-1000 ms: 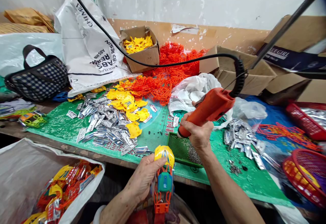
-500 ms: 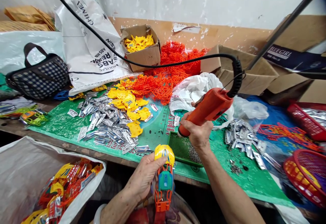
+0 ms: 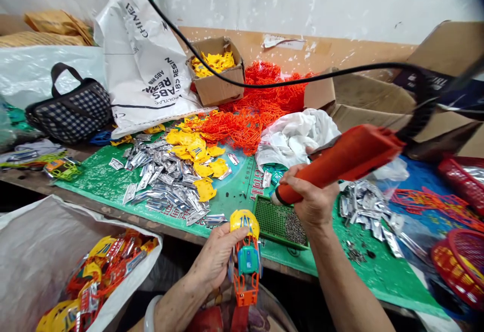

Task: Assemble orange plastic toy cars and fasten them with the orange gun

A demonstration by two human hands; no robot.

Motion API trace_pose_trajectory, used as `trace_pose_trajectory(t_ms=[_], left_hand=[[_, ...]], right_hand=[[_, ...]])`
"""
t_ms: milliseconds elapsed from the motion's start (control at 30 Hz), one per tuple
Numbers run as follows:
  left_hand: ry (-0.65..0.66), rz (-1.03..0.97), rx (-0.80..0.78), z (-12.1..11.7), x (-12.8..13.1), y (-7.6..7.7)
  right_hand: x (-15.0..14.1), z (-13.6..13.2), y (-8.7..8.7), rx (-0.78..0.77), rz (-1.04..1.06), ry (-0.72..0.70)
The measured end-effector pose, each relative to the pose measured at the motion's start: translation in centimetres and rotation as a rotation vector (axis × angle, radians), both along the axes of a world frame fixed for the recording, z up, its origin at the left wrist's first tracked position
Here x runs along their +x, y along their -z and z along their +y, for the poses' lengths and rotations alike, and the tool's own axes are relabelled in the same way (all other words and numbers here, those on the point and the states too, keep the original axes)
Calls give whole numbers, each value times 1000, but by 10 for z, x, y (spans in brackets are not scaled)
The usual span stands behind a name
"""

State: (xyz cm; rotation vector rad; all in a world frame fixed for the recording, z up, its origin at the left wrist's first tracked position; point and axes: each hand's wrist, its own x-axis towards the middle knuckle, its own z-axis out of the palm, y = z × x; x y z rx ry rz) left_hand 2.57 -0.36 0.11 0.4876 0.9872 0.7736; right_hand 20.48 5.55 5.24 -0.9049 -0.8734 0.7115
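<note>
My left hand [image 3: 217, 254] grips a toy car body [image 3: 246, 261] with a yellow hood, an orange frame and a teal block in its middle, held low at the table's front edge. My right hand [image 3: 315, 198] is wrapped round an orange electric screwdriver [image 3: 340, 163], a black cable running from its rear end. The tool is tilted, its pale nose pointing down left over a green tray [image 3: 270, 221]. Small metal screws [image 3: 295, 227] lie heaped at the tray's right end. Whether a screw sits on the tool's tip is too small to tell.
Silver strips [image 3: 166, 186] and yellow car parts [image 3: 206, 189] are piled on the green sheet, with orange frames [image 3: 242, 130] behind. More silver parts [image 3: 363, 208] and a red basket [image 3: 459, 266] are at right. An open white sack [image 3: 30, 251] of assembled pieces stands at left front.
My right hand has swung the screwdriver to the right and tipped it flatter, its cable following. The car body stays in my left hand. The whole view has shifted slightly.
</note>
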Motion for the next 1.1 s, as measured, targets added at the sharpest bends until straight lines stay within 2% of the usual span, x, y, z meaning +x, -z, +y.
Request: trace_pose_trajectory(t_ms=[133, 233, 500, 1100], left_hand=[[-56, -9, -21, 2, 3, -3], [-80, -25, -42, 3, 3, -4], [-90, -57, -40, 2, 1, 1], [-118, -50, -68, -1, 4, 1]], right_hand=[[-7, -21, -22, 80, 71, -156], [-15, -35, -27, 91, 71, -228], [-25, -46, -17, 60, 75, -331], [-32, -49, -6, 13, 108, -342]])
